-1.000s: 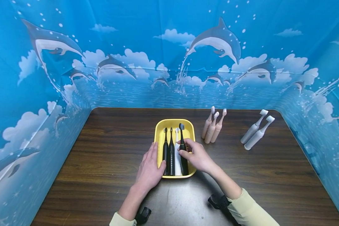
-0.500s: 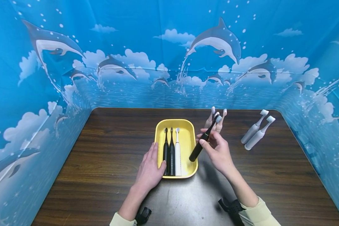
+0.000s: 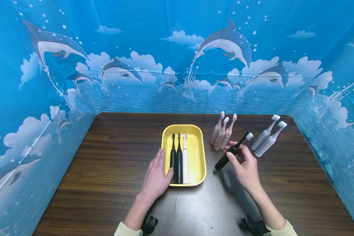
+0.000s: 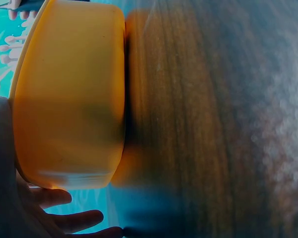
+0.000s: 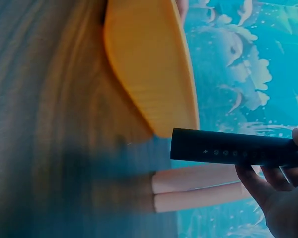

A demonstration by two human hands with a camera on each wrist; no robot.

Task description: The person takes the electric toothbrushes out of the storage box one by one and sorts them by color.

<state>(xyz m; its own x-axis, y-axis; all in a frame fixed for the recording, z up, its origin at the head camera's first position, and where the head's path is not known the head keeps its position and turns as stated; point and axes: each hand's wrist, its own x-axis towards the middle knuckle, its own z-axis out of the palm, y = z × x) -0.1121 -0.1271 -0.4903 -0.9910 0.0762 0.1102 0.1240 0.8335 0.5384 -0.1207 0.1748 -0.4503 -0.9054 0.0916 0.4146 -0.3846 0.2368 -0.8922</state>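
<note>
A black electric toothbrush (image 3: 229, 156) is pinched between the thumb and fingers of my right hand (image 3: 245, 164), tilted with its white-bristled head up and to the right. It hangs above the table, right of the yellow tray (image 3: 198, 131); in the right wrist view the black handle (image 5: 228, 147) shows a row of small marks. My left hand (image 3: 156, 173) rests on the tray's left side, thumb over the rim, fingers straight along the outer wall (image 4: 69, 99). Inside the tray lie two black toothbrushes (image 3: 179, 164) and a white toothbrush (image 3: 185, 165), side by side.
Three pink electric toothbrushes (image 3: 221, 137) stand upright behind my right hand. Farther right stand two grey-white toothbrushes (image 3: 266, 142). The dark wood table (image 3: 112, 157) is bordered by a blue dolphin-print curtain (image 3: 153, 59) at the back and sides.
My right hand has lifted the black toothbrush out of the tray's right side and carried it rightward, past the tray's rim and in front of the pink toothbrushes. The left hand has stayed put.
</note>
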